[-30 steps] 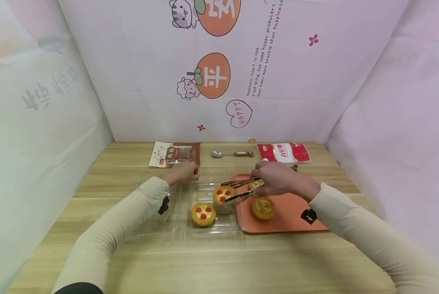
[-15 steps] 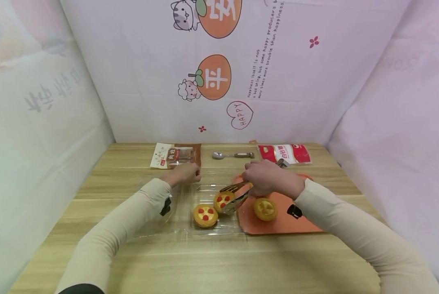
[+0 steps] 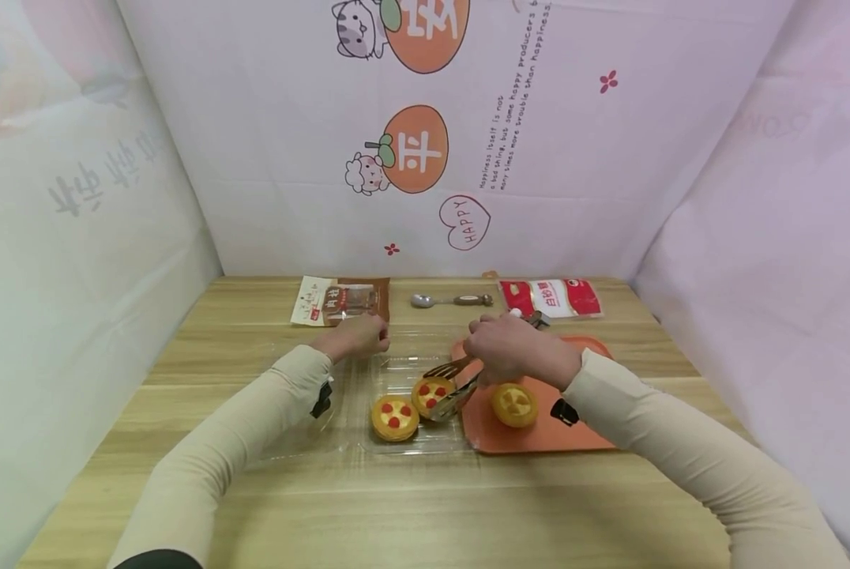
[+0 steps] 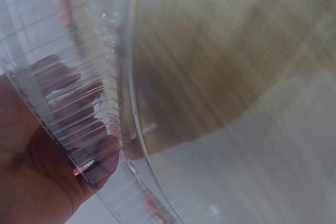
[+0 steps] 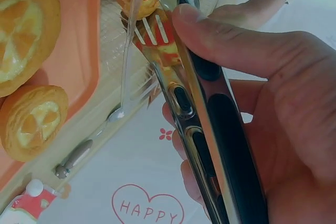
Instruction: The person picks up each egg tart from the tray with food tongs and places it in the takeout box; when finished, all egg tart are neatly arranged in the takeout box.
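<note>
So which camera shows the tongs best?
The right wrist view, because the tongs are big and close there. The head view shows them small, partly hidden by the right hand. The left wrist view doesn't show them.

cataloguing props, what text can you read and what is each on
"HAPPY": red heart outline on white cloth backdrop
"Happiness itself is not a bad thing, but some happy producers...", "many times more trouble than happiness": black print, same backdrop
"平": orange fruit print, same backdrop
"白砂糖": red and white plastic bag
"肉桂": brown and white plastic packet
Unreadable: packet's fine print, faint side-cloth lettering, cut-off upper fruit print, silver tongs' stamp
</note>
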Available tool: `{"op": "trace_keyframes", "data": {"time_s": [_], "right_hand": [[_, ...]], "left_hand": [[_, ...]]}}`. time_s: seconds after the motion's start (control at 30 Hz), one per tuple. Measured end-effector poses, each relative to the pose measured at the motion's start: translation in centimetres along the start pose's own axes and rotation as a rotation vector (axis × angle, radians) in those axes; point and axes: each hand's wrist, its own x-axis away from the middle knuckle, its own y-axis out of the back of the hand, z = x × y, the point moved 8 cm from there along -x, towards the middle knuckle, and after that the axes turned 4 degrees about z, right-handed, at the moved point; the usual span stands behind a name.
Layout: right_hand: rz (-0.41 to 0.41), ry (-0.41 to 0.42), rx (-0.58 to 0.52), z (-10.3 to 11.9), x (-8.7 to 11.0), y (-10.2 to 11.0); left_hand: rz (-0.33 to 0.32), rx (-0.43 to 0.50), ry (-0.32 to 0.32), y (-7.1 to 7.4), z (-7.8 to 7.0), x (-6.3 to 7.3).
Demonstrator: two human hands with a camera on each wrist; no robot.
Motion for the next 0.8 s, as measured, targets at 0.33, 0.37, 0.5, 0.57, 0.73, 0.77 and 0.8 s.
{"op": "trace_keyframes", "data": {"time_s": [0.33,0.37,0.5,0.57,0.73,0.77,0.8], "right_hand": [[-0.061,-0.006,-0.093,-1.4,1.3,0.8],[-0.081,-0.009,-0.113,-1.7,1.6,1.0],[-0.164,-0.029,-0.168,-3.7,3.1,1.2],[-0.197,-0.054,-0.194,-4.8,4.0,1.0],[-0.242,-0.128,-0.261,-7.2,6.3,-1.3],[-0.245,-0.137,-0.27,-7.5,6.8,-1.9],[-0.251,-0.144,-0.275,-7.8,7.4,-2.4]], "left_hand": [[-0.001,-0.001,-0.015,0.0,-0.1,0.1],[0.0,0.0,-0.016,0.0,-0.1,0.1],[0.005,-0.003,-0.01,0.0,0.0,0.0],[0.01,-0.003,-0.002,-0.1,0.1,0.0],[0.013,-0.005,-0.01,0.0,0.1,0.0],[0.012,-0.008,-0.012,0.0,0.1,0.1],[0.011,-0.01,-0.014,0.0,0.1,0.1]]}}
